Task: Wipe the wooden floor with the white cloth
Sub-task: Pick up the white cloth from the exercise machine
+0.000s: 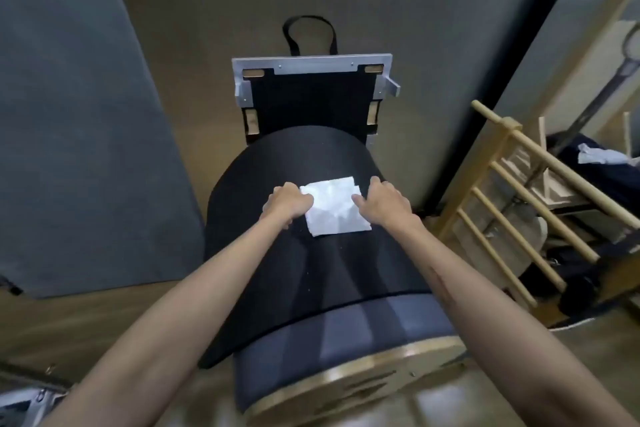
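A folded white cloth lies flat on top of a black padded arched barrel. My left hand rests on the cloth's left edge with its fingers curled over it. Over at the cloth's right edge is my right hand, fingers spread and touching the fabric. Wooden floor shows beyond the barrel and at the lower left.
A grey mat covers the floor on the left. A wooden ladder frame stands to the right, with a mirror and dark items behind it. A metal-edged black platform with a strap loop sits beyond the barrel.
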